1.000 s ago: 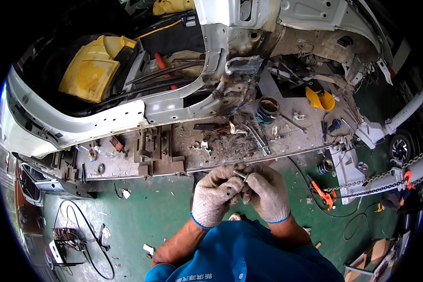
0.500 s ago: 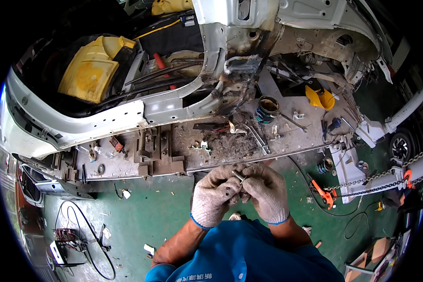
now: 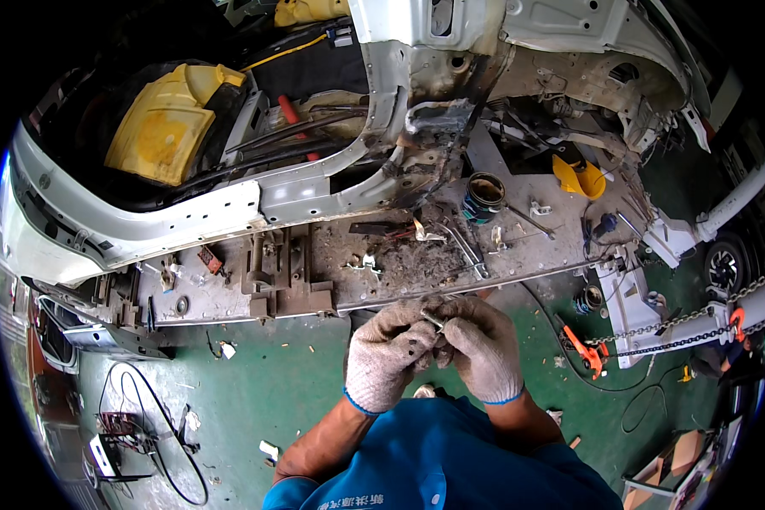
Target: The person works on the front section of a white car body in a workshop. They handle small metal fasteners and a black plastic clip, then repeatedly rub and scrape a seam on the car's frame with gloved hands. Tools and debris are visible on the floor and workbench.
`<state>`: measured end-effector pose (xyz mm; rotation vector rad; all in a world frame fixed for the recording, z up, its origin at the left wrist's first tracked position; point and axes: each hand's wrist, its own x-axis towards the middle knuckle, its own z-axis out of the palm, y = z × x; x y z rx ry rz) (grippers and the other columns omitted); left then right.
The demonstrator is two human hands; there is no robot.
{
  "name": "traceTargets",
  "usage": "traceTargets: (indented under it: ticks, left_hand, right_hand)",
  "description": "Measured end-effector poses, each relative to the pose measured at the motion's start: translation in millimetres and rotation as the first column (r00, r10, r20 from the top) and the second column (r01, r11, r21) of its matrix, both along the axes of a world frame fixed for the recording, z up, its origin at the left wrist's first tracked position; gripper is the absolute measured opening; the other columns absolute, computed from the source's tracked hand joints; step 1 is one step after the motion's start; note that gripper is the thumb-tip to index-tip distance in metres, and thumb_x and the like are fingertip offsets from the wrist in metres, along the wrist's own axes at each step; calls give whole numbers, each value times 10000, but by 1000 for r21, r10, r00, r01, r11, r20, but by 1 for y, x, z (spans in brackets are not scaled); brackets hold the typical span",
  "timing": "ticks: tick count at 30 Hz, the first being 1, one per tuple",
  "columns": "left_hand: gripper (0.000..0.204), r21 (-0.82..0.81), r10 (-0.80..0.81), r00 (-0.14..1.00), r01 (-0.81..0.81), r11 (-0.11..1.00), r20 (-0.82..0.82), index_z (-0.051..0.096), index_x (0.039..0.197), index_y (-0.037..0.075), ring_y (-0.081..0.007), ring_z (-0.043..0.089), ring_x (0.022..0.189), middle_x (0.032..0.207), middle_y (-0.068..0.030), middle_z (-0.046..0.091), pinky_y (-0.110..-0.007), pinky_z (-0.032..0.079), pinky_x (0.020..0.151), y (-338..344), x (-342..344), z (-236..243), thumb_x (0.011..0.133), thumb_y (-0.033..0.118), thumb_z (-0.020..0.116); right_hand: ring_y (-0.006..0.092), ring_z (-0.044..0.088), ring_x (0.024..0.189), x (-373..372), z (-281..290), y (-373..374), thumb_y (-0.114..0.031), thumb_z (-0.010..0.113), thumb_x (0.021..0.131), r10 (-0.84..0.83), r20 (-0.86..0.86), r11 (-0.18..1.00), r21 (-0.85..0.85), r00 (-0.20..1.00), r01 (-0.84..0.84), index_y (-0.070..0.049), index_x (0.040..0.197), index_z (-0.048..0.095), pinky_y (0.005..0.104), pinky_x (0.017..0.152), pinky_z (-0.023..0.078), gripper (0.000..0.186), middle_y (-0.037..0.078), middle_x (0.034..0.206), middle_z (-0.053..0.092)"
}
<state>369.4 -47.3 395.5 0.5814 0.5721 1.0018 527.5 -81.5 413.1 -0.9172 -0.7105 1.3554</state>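
Note:
In the head view, both gloved hands meet just in front of the metal bench's front edge (image 3: 374, 296). My left hand (image 3: 387, 357) and my right hand (image 3: 480, 353) are closed together round a small silver metal piece like a bolt or pin (image 3: 433, 321), their fingertips touching it. Much of the piece is hidden by the fingers. The gloves are soiled knit with blue cuffs. On the bench beyond them lie small bent brackets (image 3: 365, 262), wrenches (image 3: 472, 259) and an open can (image 3: 484, 206).
A stripped car body (image 3: 306, 194) spans the bench, with yellow foam (image 3: 157, 127) inside. A yellow funnel (image 3: 580, 174) sits behind the can. To the right are chains (image 3: 671, 330) with orange fittings (image 3: 582, 348). Cables (image 3: 153, 425) and a machine (image 3: 106, 450) lie on the floor at left.
My fingers have shifted slightly round the small metal piece. Both hands stay in the same place, and the surroundings have not moved.

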Motion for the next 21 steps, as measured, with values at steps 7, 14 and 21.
traceTargets:
  ticks: [7, 14, 21]
  left_hand:
    - [303, 28, -2, 998, 4, 1000, -59, 675, 1183, -56, -120, 608, 700, 950, -107, 741, -249, 480, 611, 1, 1, 2, 904, 35, 750]
    - [283, 44, -5, 999, 7, 999, -49, 690, 1164, -56, -110, 599, 692, 938, -103, 742, -240, 466, 601, 0, 1, 7, 909, 52, 747]
    - [244, 36, -1, 995, 5, 999, -102, 712, 1139, -35, -96, 588, 683, 929, -86, 740, -236, 462, 601, -2, -3, 9, 922, 66, 753]
  right_hand:
    - [83, 624, 701, 2, -1, 1, -173, 689, 1007, 23, -39, 999, -34, 999, -25, 47, 1177, 712, 224, 619, 494, 279, 55, 889, 712]
    - [89, 634, 708, 1, -2, 1, -181, 679, 1013, 31, -66, 997, -71, 997, -36, 46, 1170, 709, 225, 628, 498, 278, 63, 891, 714]
    - [94, 628, 702, -3, -2, 3, -186, 666, 1021, 36, -94, 996, -81, 995, -44, 48, 1178, 705, 234, 618, 495, 285, 56, 868, 700]
